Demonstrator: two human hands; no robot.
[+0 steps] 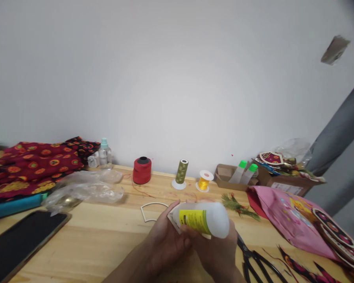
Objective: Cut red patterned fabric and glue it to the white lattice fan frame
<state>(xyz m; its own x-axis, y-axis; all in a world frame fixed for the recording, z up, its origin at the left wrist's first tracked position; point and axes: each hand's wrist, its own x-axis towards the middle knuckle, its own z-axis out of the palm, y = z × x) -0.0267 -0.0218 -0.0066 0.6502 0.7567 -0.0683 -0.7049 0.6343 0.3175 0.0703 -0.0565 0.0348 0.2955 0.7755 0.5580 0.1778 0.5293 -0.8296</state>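
Observation:
My right hand [216, 247] is closed around a white plastic bottle [218, 221] with a yellow and green label. The bottle lies tilted, its base toward the upper right; its nozzle end is hidden. Beneath it, my left hand [162, 241] holds a pale flat frame piece [172, 222], mostly covered by the bottle and fingers. Another pale curved frame [143, 214] lies on the table just beyond my left hand. Black-handled scissors [247, 253] rest beside my right hand.
Along the wall stand a red thread cone [142, 171], a green spool [181, 172], a yellow spool [204, 182] and a cardboard box [222, 182] with green-capped bottles. Patterned fabric [41, 161], plastic bags [88, 188] and a phone [23, 247] lie left; a pink bag [286, 220] lies right.

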